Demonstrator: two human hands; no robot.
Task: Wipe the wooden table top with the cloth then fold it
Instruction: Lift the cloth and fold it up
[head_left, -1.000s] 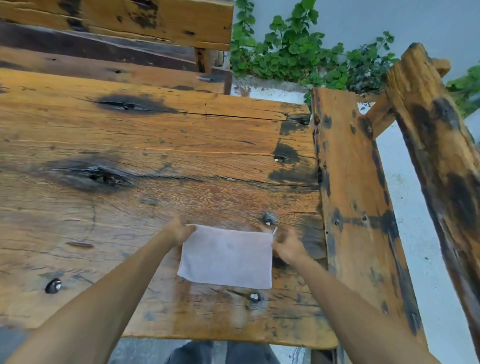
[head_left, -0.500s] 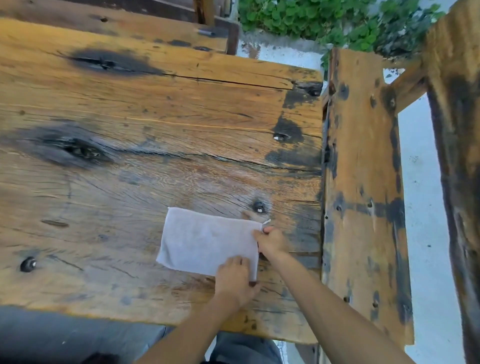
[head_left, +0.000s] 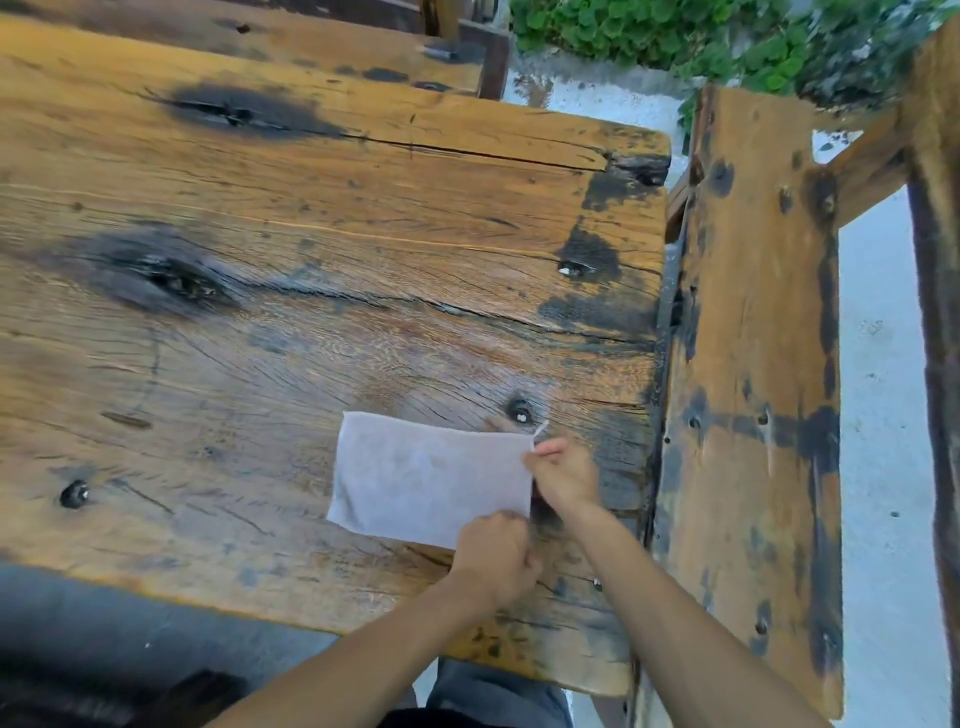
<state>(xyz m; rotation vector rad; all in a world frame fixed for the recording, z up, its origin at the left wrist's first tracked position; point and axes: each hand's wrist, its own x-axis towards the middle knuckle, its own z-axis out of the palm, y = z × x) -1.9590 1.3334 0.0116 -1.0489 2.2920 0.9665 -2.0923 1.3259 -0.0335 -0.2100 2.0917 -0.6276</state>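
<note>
Cloth (head_left: 426, 478), pale grey-white and lying flat as a rectangle, sits on the wooden table top (head_left: 311, 218) toward its near right corner, its long sides roughly parallel to the near edge. The right hand (head_left: 563, 473) pinches the cloth's far right corner between thumb and fingertips, with a small tag or loose thread sticking up just beyond it. The left hand (head_left: 493, 558) has its fingers curled at the near right corner; it seems to grip the fabric edge there, though the fingers hide the contact itself. Both forearms reach in from the bottom of the view and nearly cross at the wrists.

The table planks are weathered, with dark burnt-looking knots (head_left: 171, 280) toward the left and another blackened patch (head_left: 244, 111) further back. Metal bolt heads show in the wood: one (head_left: 519, 413) just beyond the cloth's far edge, one (head_left: 75, 493) well to its left, another (head_left: 571, 269) nearer the right end. A long crack runs across the far board. To the right, close beside the table, stands a wooden bench (head_left: 753, 364) with black stains and a slanted backrest beam (head_left: 935, 260). Green leafy plants (head_left: 675, 41) grow at the top against a pale wall. Pale concrete floor (head_left: 883, 467) lies beyond the bench. No writing or label can be read anywhere.
</note>
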